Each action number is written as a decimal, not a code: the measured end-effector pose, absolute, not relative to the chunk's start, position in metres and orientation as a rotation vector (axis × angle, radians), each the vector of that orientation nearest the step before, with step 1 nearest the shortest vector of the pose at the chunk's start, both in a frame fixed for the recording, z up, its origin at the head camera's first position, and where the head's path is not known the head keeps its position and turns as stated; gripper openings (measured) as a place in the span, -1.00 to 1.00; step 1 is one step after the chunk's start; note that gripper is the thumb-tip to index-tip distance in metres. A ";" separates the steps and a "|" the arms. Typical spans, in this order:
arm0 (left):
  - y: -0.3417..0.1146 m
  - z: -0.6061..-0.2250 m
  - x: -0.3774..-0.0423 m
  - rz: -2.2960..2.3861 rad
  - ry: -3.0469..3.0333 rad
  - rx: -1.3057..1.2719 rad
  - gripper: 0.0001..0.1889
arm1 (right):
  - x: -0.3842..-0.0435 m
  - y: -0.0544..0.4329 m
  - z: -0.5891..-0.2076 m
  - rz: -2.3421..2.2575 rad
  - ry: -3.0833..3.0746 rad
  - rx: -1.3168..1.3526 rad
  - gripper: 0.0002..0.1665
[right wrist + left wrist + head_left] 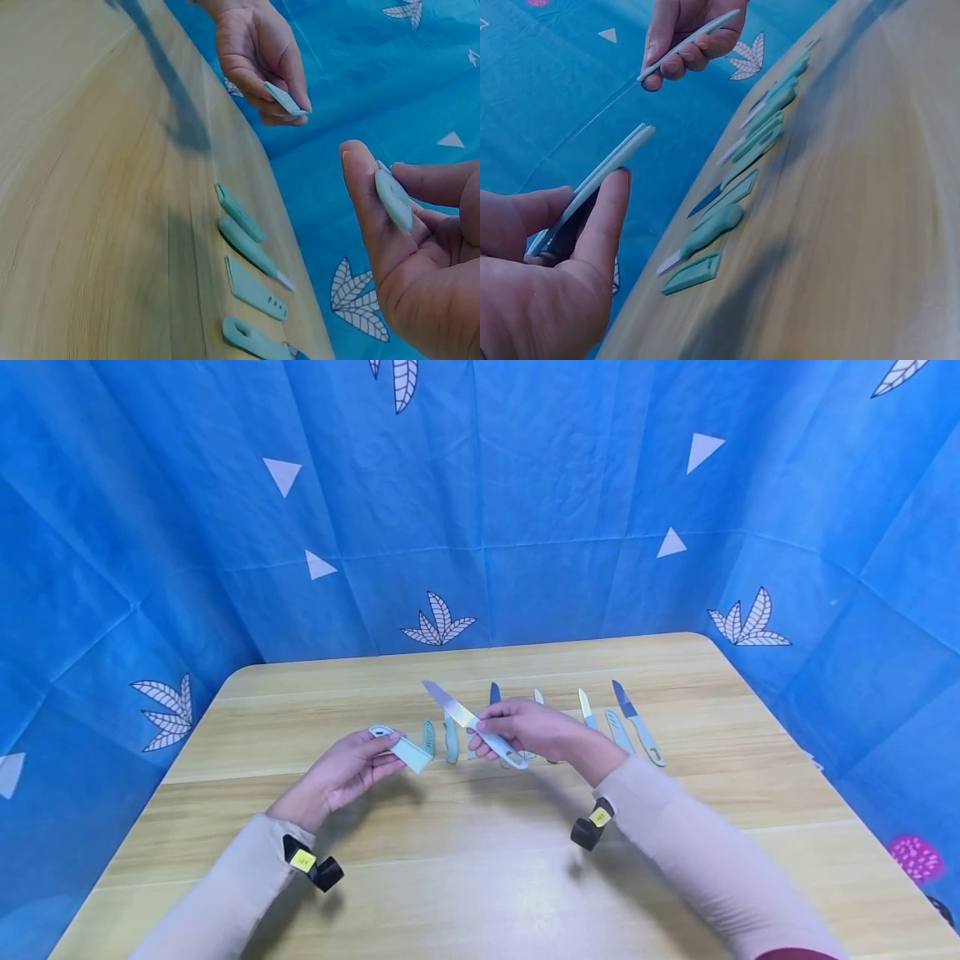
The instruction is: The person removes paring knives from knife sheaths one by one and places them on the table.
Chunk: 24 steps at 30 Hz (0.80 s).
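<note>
Above the table, my left hand [356, 774] pinches a pale green knife sheath [410, 754] between thumb and fingers; the left wrist view shows this sheath [604, 169] edge-on. My right hand [528, 725] grips a kitchen knife [501, 747] by its pale green handle, its bare blade slanting up and left toward the far side. Seen from the right wrist, the knife handle [394, 198] lies between thumb and fingers. Sheath and knife are apart, with a short gap between them. Part of the handle is hidden by my right fingers.
Behind my hands, several green-handled knives and sheaths lie in a row on the wooden table [495, 877]. At the row's right end are a dark-bladed knife [640, 727] and a slotted sheath [618, 730]. A blue patterned curtain [525, 585] surrounds the table.
</note>
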<state>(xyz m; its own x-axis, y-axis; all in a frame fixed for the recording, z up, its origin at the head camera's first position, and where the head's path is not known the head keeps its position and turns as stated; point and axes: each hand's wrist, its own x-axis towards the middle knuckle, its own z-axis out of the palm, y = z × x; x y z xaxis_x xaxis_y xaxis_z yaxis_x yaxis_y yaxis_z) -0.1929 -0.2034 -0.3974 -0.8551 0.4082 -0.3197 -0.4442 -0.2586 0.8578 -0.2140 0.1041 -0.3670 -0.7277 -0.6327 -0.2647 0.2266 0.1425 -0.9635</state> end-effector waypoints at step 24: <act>-0.229 -0.394 -0.220 2.075 1.596 -0.010 -0.76 | -0.230 0.068 -0.376 -1.731 1.737 -0.323 -0.64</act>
<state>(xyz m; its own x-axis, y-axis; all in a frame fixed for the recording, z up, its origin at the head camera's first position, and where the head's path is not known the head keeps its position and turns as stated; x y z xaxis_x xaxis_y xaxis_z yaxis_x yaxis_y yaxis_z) -0.2196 -0.2285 -0.3938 -0.8662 0.3919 -0.3100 -0.4001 -0.1725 0.9001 -0.2302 0.0676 -0.3759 -0.7547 -0.5972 -0.2716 0.2697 0.0950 -0.9582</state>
